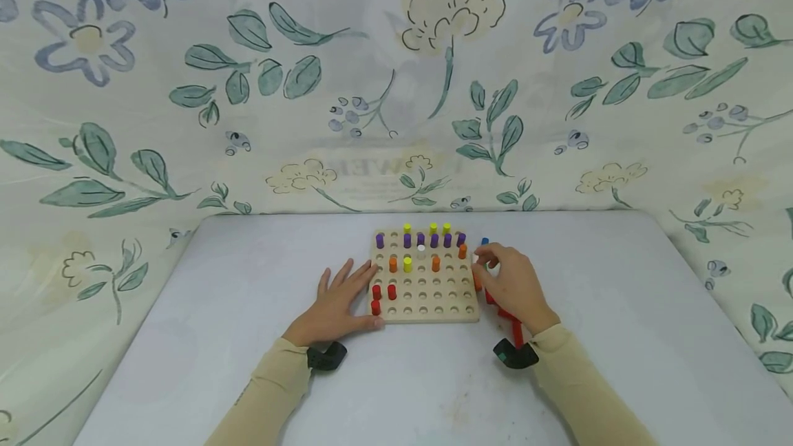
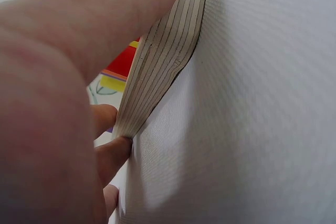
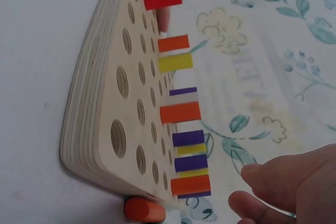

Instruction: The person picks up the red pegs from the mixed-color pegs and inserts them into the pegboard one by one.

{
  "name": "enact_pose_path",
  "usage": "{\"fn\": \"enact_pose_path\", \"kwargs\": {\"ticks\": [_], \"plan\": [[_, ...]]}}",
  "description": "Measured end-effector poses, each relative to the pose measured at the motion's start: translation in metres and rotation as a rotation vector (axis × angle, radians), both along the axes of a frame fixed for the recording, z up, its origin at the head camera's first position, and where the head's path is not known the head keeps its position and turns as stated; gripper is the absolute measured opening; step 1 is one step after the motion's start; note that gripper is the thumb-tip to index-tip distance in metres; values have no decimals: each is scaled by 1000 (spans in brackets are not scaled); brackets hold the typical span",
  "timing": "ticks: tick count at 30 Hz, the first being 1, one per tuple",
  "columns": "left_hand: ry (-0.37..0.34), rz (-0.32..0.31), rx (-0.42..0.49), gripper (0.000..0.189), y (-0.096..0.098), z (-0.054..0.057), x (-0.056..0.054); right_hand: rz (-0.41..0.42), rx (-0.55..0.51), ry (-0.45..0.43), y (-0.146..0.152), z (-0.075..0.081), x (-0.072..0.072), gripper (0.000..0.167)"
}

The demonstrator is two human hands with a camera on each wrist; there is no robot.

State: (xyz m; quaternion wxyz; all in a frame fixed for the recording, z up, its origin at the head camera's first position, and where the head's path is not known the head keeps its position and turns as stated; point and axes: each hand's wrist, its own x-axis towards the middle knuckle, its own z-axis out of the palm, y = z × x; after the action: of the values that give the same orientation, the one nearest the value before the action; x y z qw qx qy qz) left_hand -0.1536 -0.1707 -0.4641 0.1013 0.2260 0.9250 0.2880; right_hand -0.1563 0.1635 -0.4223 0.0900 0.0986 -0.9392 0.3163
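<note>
A wooden peg board [image 1: 434, 316] with rows of round holes lies flat on the table. Purple pegs [image 1: 434, 241] and yellow pegs [image 1: 407, 265] stand in its far half, along with orange pegs [image 1: 436, 264] and one white peg [image 1: 421, 252]. Several red pegs [image 1: 392, 292] stand at its near left. My left hand [image 1: 334, 308] rests against the board's left edge, fingers spread, thumb at the near corner. Beside the right edge, my right hand [image 1: 511, 284] bends thumb and fingertips close together among loose pegs; in the right wrist view nothing shows between the fingertips [image 3: 252, 174].
Loose pegs lie along the board's right side: a blue peg [image 1: 485, 241], an orange peg [image 3: 144, 210] and red pegs [image 1: 517, 334], partly hidden under my right hand. Behind the white table [image 1: 248, 246] hangs a flower-patterned cloth [image 1: 372, 88].
</note>
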Motion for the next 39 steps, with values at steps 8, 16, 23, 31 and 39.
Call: {"fn": "enact_pose_path", "kwargs": {"ticks": [8, 16, 23, 31, 39], "plan": [[-3, -2, -10, 100, 0, 0, 0, -24, 29, -85, 6, -1, -2, 29], [-4, 1, -11, 100, 0, 3, 0, -21, 86, -132, 8, -1, -5, 30], [-11, -1, -8, 100, 1, 2, -1, -14, 104, -191, 10, -1, -7, 30], [-20, 1, -12, 100, 1, 2, -1, -10, 107, -249, 12, -4, -8, 31], [-18, 4, -11, 100, 2, 2, 0, -13, 138, -285, 13, -4, -8, 29]]}}
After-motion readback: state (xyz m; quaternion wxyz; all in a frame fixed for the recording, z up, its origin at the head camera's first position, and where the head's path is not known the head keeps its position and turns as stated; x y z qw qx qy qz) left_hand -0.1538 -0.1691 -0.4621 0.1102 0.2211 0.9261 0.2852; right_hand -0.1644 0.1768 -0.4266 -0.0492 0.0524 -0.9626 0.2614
